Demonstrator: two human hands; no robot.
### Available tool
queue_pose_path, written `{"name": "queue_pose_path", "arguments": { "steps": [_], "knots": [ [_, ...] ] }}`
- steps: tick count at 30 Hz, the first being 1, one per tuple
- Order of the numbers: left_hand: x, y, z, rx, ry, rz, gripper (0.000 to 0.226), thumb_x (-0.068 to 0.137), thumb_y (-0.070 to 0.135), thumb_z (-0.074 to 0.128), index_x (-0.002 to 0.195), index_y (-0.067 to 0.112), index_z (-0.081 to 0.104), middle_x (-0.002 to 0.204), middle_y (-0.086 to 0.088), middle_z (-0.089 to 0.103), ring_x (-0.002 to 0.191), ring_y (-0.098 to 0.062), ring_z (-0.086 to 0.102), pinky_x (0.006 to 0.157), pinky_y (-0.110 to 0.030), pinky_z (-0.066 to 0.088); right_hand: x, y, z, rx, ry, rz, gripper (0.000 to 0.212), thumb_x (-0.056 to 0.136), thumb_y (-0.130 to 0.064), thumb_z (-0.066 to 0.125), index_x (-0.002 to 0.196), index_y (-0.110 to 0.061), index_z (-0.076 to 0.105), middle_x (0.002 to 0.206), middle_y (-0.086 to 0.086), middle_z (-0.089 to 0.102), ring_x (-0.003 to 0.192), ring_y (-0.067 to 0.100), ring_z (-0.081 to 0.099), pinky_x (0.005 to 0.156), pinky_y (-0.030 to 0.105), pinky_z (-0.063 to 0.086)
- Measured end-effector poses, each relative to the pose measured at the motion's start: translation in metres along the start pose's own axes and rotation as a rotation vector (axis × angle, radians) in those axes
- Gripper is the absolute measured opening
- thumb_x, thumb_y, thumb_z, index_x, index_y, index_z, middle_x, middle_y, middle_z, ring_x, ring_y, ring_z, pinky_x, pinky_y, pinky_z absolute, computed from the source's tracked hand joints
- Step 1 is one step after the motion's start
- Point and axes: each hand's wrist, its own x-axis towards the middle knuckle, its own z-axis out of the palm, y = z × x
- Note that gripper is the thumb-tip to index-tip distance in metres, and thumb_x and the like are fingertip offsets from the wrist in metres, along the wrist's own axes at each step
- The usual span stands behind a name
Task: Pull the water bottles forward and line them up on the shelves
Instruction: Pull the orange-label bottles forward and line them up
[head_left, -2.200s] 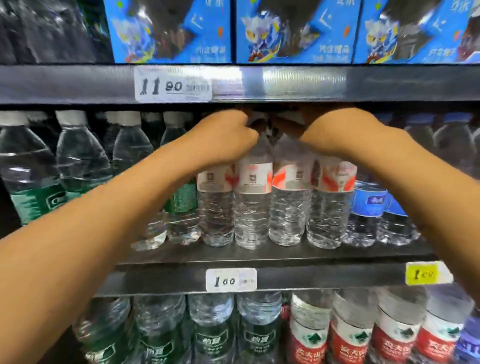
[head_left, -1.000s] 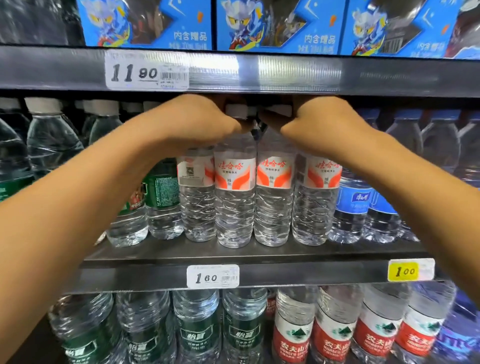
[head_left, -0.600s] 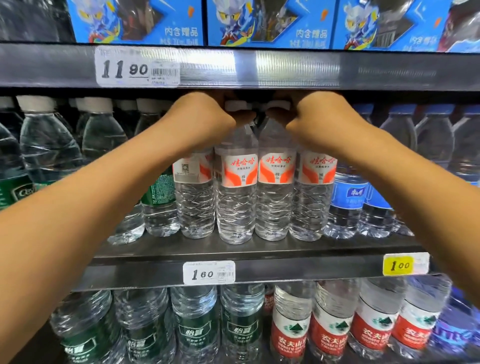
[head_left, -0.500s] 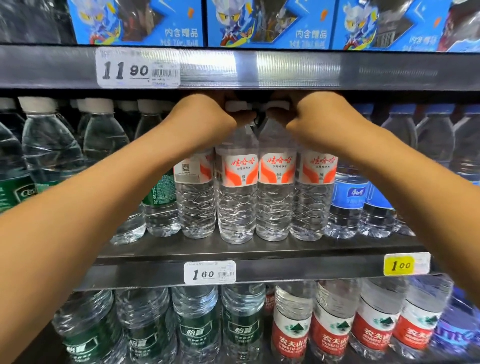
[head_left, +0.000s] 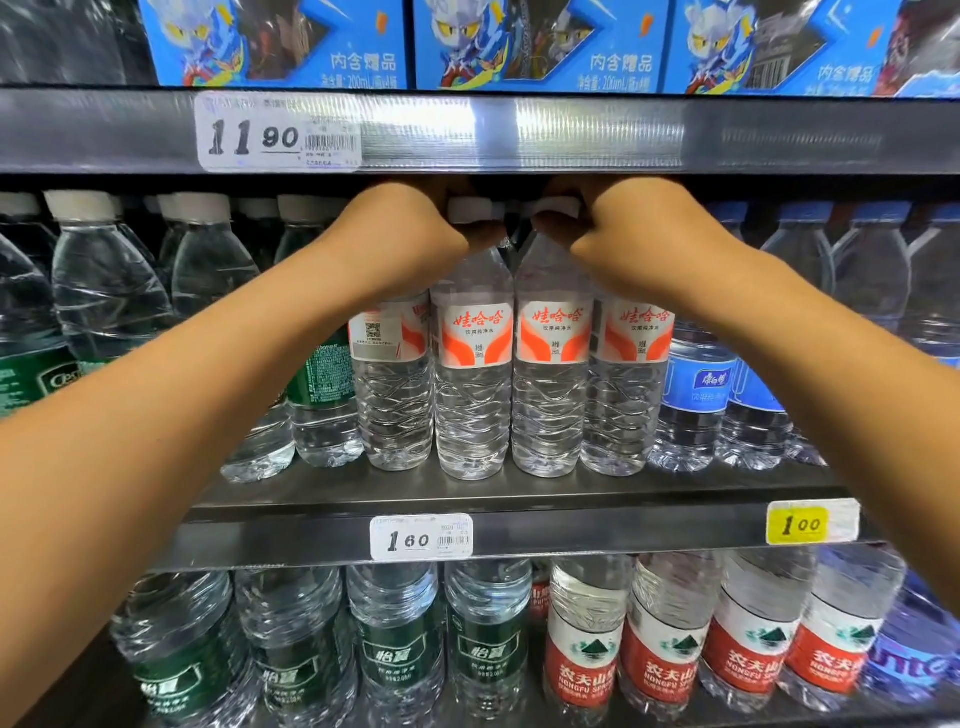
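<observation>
Several clear water bottles with red-and-white labels stand in a row on the middle shelf (head_left: 467, 493), set back from its front edge. My left hand (head_left: 400, 239) grips the neck of one red-label bottle (head_left: 472, 364) just below its white cap. My right hand (head_left: 639, 244) grips the neck of the neighbouring red-label bottle (head_left: 553, 364). Two more of the same kind flank them, one at the left (head_left: 389, 374) with its label turned sideways and one at the right (head_left: 631, 374). My fingers are hidden under the upper shelf.
Green-label bottles (head_left: 322, 395) stand left of the row, blue-label bottles (head_left: 696, 395) right of it. The upper shelf edge (head_left: 571, 130) hangs close above my hands, with blue cartons (head_left: 535, 41) on top. Larger green-label and red-label bottles (head_left: 660, 649) fill the shelf below.
Both hands stay on the two middle bottle necks. These two bottles have come slightly forward and their labels now face front; the view has shifted a little.
</observation>
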Motion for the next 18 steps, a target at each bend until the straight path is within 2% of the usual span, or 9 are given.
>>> {"name": "queue_pose_path", "arguments": {
  "steps": [2,3,4,6,9,12,16,18],
  "knots": [
    [0.0008,-0.0005,-0.0005,0.007,-0.017,-0.011,0.043,0.089,0.053,0.064,0.059,0.031,0.043,0.059,0.005,0.049,0.057,-0.006,0.042,0.042,-0.005,0.034,-0.0003,-0.0012,0.0002,0.002,0.010,-0.001,0.040,0.099,-0.037,0.045,0.110,-0.006,0.067,0.110,0.018,0.066,0.101,0.036,0.059,0.087,0.042,0.050],
    [0.0013,-0.0004,-0.0005,0.015,-0.030,-0.027,0.040,0.088,0.056,0.062,0.063,0.028,0.048,0.066,-0.006,0.056,0.059,-0.014,0.047,0.041,-0.010,0.033,-0.0004,-0.0019,0.0004,-0.001,0.015,-0.003,0.041,0.099,-0.038,0.045,0.110,-0.006,0.067,0.111,0.018,0.066,0.102,0.036,0.059,0.087,0.042,0.050],
    [0.0017,-0.0002,-0.0005,0.025,-0.044,-0.050,0.040,0.086,0.060,0.061,0.069,0.024,0.054,0.066,-0.011,0.054,0.060,-0.019,0.048,0.042,-0.013,0.032,-0.0004,-0.0022,0.0005,-0.007,0.018,-0.005,0.041,0.100,-0.038,0.045,0.111,-0.006,0.067,0.111,0.018,0.066,0.102,0.036,0.059,0.087,0.042,0.049],
    [0.0018,-0.0005,-0.0003,0.015,-0.050,-0.088,0.050,0.084,0.062,0.062,0.062,0.019,0.051,0.059,-0.003,0.049,0.054,-0.017,0.042,0.042,-0.019,0.031,-0.0006,-0.0022,0.0005,-0.022,0.015,-0.010,0.042,0.100,-0.038,0.044,0.112,-0.005,0.067,0.113,0.019,0.065,0.103,0.037,0.058,0.087,0.042,0.049],
    [0.0009,-0.0013,0.0002,0.020,-0.033,-0.094,0.056,0.086,0.060,0.062,0.054,0.021,0.037,0.051,0.002,0.039,0.049,-0.011,0.035,0.040,-0.022,0.029,-0.0016,-0.0017,0.0003,-0.033,0.013,-0.016,0.041,0.100,-0.038,0.043,0.112,-0.005,0.067,0.113,0.018,0.065,0.103,0.037,0.057,0.087,0.042,0.049],
    [0.0007,-0.0004,-0.0008,-0.016,-0.030,-0.075,0.051,0.088,0.054,0.064,0.055,0.025,0.038,0.054,0.003,0.040,0.050,-0.011,0.036,0.032,-0.015,0.031,-0.0021,-0.0024,0.0008,-0.046,0.016,-0.028,0.039,0.100,-0.036,0.043,0.112,-0.006,0.066,0.112,0.018,0.064,0.102,0.037,0.057,0.086,0.042,0.049],
    [0.0010,0.0000,-0.0008,-0.005,-0.041,-0.067,0.048,0.088,0.055,0.062,0.060,0.022,0.042,0.059,0.002,0.043,0.054,-0.010,0.037,0.037,-0.012,0.034,-0.0029,-0.0030,-0.0003,-0.042,0.003,-0.018,0.040,0.100,-0.037,0.043,0.114,-0.008,0.066,0.113,0.018,0.065,0.102,0.037,0.058,0.086,0.042,0.049],
    [0.0014,-0.0002,-0.0007,0.005,-0.051,-0.082,0.050,0.088,0.057,0.061,0.064,0.016,0.046,0.061,-0.002,0.046,0.055,-0.016,0.040,0.038,-0.015,0.031,-0.0042,-0.0038,0.0001,-0.025,0.006,-0.022,0.039,0.101,-0.037,0.043,0.116,-0.009,0.065,0.114,0.017,0.064,0.103,0.036,0.057,0.086,0.042,0.048]
  ]
}}
